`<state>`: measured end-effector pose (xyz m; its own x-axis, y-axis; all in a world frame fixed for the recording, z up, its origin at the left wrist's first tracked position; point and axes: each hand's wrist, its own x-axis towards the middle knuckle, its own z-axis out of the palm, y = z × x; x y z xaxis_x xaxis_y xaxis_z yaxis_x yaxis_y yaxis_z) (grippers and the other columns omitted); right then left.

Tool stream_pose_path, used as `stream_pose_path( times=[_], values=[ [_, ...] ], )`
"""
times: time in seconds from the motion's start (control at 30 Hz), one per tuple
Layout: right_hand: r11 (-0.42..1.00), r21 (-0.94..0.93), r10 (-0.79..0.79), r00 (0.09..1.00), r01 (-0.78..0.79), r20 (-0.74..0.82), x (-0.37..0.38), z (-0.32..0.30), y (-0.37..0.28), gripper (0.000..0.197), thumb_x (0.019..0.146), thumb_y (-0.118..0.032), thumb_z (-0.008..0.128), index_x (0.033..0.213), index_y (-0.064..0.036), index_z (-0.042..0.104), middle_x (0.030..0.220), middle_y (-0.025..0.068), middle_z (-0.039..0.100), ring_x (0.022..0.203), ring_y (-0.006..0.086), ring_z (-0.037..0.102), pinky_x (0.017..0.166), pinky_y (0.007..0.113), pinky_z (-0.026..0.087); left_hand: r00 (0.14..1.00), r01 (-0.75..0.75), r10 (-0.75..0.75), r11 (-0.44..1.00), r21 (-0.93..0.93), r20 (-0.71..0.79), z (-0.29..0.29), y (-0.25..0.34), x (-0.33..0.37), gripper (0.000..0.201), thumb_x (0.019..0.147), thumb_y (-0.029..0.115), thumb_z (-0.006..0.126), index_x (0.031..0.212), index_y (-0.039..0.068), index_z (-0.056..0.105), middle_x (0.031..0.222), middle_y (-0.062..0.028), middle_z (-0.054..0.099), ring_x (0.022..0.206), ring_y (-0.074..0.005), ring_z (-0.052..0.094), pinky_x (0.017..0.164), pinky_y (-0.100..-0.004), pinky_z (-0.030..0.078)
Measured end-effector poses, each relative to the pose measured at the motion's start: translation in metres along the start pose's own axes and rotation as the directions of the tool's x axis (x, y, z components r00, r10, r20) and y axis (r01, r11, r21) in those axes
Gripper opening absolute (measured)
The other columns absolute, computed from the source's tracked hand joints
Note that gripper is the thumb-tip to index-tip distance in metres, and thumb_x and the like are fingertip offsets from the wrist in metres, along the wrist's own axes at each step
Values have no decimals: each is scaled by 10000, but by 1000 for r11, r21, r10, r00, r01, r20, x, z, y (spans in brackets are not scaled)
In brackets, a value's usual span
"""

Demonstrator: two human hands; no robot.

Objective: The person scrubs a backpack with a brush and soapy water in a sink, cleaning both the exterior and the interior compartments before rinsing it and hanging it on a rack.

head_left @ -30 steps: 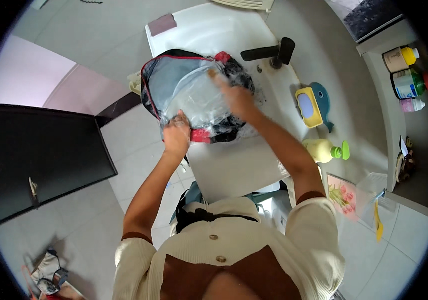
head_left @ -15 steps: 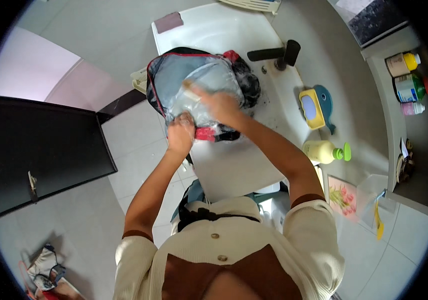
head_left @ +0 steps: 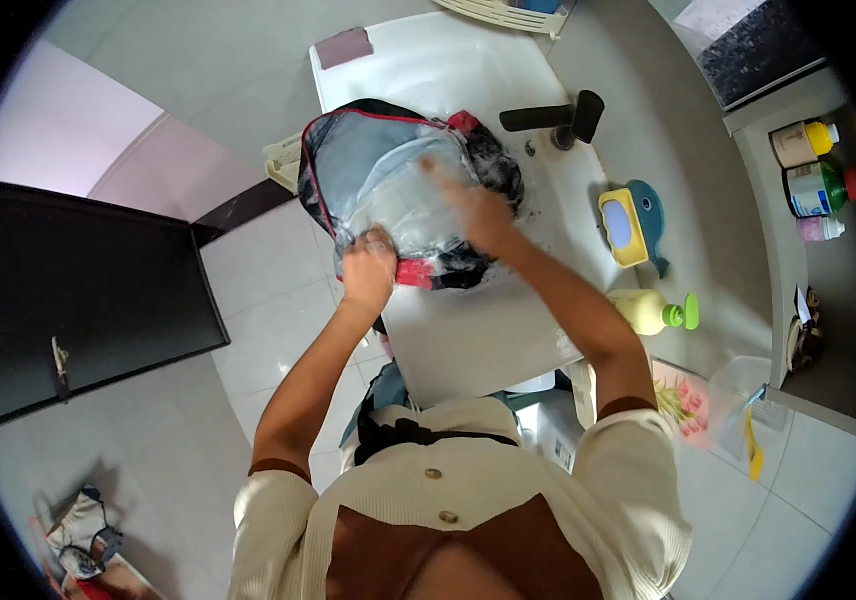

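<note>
Bag position: the grey bag (head_left: 343, 155) with black and red trim lies on the white sink (head_left: 448, 60), ahead of me and a little left of my midline. Its outline is rounded; I judge its long axis to run roughly left to right, across my front. The black tap (head_left: 551, 120) stands beyond its right end, apart from it.

Left hand (head_left: 369, 268): nearer to my body, on the bag's near edge, fingers bent and pinching the wet fabric beside a red patch.

Right hand (head_left: 486, 218): farther forward, above the bag's right half. It is blurred, but appears curled around a small brown-tipped brush (head_left: 429, 163) pointing away and leftward, over the foamy panel. Contact between brush and fabric: cannot be confirmed. The two hands are apart, with part of the bag between them.
</note>
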<state>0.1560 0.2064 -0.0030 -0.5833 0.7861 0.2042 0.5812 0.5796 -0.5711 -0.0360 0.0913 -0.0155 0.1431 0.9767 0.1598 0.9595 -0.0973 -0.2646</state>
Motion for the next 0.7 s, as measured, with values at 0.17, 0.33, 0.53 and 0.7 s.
stream_pose_path(
  times=[0.17, 0.33, 0.53, 0.7],
  values=[
    [982, -188, 59, 986, -29, 157, -17, 17, -20, 663, 762, -36, 495, 1382, -235, 375, 641, 185, 593, 595, 352, 609, 570, 477, 495, 1000, -5, 4, 1000, -15, -9, 3, -1, -7, 368, 773, 74, 547, 1108, -76, 569, 856, -83, 605, 754, -191, 606, 600, -301, 500],
    [970, -224, 138, 976, -98, 169, -17, 17, -2, 731, 764, -29, 492, 1418, -298, 308, 665, 185, 601, 583, 347, 605, 536, 470, 481, 999, -24, 24, 1000, 1, -24, 8, 2, -2, 369, 775, 67, 550, 1114, -78, 567, 868, -90, 605, 750, -190, 606, 600, -292, 501],
    [991, -114, 89, 989, -76, 118, -3, -6, 16, 619, 831, -132, 498, 1409, -247, 313, 692, 181, 626, 599, 342, 622, 573, 464, 512, 1000, 6, -8, 997, -81, -20, 1, 0, -5, 338, 767, 74, 529, 1073, -54, 599, 901, -122, 626, 760, -225, 630, 619, -332, 513],
    [974, -178, -119, 986, 139, 117, -7, 35, -38, 598, 861, -152, 490, 1413, -292, 308, 647, 171, 607, 586, 337, 622, 539, 440, 510, 1000, -9, 9, 997, -82, -3, 2, 1, -2, 299, 779, 69, 551, 1051, -47, 596, 832, -75, 593, 743, -189, 612, 593, -299, 501]
  ],
)
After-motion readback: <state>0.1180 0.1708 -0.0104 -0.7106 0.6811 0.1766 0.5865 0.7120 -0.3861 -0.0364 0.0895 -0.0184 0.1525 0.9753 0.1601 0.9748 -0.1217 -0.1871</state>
